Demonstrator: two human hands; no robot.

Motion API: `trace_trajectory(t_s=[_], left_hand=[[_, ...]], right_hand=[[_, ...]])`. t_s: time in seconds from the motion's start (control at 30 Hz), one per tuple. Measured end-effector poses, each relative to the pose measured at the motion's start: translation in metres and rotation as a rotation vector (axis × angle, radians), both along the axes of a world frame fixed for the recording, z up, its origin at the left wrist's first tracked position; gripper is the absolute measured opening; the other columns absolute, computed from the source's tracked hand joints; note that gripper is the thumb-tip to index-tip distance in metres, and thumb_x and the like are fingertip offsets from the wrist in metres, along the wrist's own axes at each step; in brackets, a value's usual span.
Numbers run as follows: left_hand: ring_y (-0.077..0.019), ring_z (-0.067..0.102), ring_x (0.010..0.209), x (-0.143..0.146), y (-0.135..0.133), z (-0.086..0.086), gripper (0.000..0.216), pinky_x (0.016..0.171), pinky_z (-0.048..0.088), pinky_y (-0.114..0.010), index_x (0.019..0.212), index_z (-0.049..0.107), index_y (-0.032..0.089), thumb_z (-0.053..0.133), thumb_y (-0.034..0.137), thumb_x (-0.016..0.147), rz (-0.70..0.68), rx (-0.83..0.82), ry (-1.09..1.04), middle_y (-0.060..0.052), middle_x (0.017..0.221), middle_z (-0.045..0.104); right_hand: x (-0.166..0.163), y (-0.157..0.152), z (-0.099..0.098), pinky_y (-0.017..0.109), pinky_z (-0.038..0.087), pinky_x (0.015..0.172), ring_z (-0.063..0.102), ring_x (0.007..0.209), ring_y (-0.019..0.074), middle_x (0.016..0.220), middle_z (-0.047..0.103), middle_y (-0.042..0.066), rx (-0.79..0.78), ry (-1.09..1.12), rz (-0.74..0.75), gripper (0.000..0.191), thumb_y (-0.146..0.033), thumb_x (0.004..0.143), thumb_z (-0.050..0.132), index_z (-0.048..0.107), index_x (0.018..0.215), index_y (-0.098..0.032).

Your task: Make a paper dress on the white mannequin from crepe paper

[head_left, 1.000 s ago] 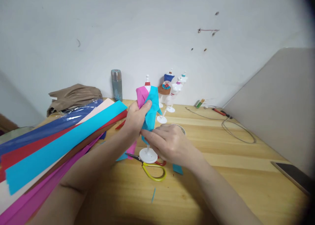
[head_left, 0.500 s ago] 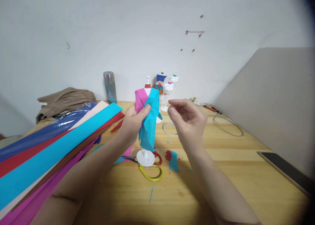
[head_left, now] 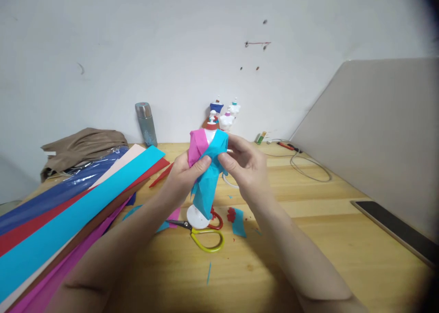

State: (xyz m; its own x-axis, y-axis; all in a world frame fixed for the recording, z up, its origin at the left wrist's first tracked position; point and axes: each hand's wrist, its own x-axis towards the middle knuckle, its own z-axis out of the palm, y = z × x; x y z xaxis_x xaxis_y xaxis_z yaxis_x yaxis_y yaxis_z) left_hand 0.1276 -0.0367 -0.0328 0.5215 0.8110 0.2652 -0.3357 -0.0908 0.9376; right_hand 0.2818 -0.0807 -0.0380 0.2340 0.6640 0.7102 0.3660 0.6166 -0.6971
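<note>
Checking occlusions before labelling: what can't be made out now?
Head view:
1. Left hand: finger ends, behind pink paper.
2. Right hand: finger ends except thumb, behind cyan paper.
3. White base: its pole, behind cyan paper.
4. Long sheets: ends cut by frame edge.
5. Red crumbs: too small.

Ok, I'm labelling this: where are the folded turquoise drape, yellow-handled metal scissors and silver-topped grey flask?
Folded turquoise drape (head_left: 213,169): head view, front.
Yellow-handled metal scissors (head_left: 198,231): head view, yellow handle.
Silver-topped grey flask (head_left: 146,125): head view, body.
</note>
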Motion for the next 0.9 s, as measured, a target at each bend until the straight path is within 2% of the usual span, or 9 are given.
trace_trajectory(t_s=[0.2,0.33,0.43,0.67,0.9], left_hand=[[-0.0145,0.059,0.066,0.001,0.003,-0.003,0.050,0.066,0.050,-0.027,0.095,0.075,0.014,0.088,0.057,0.072,0.010,-0.067,-0.046,-0.004,0.077,0.069],[-0.0163,0.061,0.068,0.003,0.005,-0.004,0.051,0.068,0.051,-0.029,0.095,0.075,0.014,0.089,0.056,0.070,-0.009,-0.111,-0.067,-0.006,0.081,0.072],[-0.0162,0.061,0.069,0.002,0.005,-0.005,0.050,0.068,0.051,-0.028,0.094,0.075,0.014,0.090,0.056,0.071,-0.024,-0.115,-0.063,-0.006,0.080,0.071],[-0.0130,0.056,0.067,0.002,0.003,-0.005,0.052,0.064,0.048,-0.025,0.095,0.074,0.013,0.087,0.058,0.073,-0.037,-0.048,-0.023,-0.003,0.076,0.067],[-0.0097,0.046,0.059,0.004,0.002,-0.007,0.044,0.059,0.043,-0.024,0.090,0.072,0.015,0.084,0.056,0.078,-0.027,-0.010,-0.014,0.002,0.067,0.058]], right_hand=[[-0.001,-0.012,0.010,0.041,0.063,0.081,0.076,0.094,0.0232,0.109,0.081,0.009,0.054,-0.029,-0.108,0.022,-0.037,0.096,0.064,0.076,0.107,-0.023],[-0.001,-0.009,0.009,0.037,0.062,0.069,0.073,0.074,0.0200,0.086,0.079,0.004,0.006,0.020,-0.104,0.017,-0.035,0.092,0.066,0.076,0.097,-0.024],[-0.002,-0.007,0.008,0.035,0.060,0.066,0.072,0.071,0.0191,0.081,0.078,0.003,0.024,0.047,-0.101,0.012,-0.032,0.088,0.070,0.075,0.092,-0.022],[-0.007,-0.009,0.008,0.034,0.059,0.067,0.070,0.071,0.0180,0.079,0.076,0.002,0.056,-0.017,-0.263,0.010,-0.033,0.085,0.073,0.072,0.087,-0.023],[-0.013,-0.008,0.008,0.028,0.052,0.055,0.061,0.057,0.0133,0.063,0.066,-0.002,0.076,0.051,-0.243,0.010,-0.027,0.083,0.071,0.066,0.075,-0.022]])
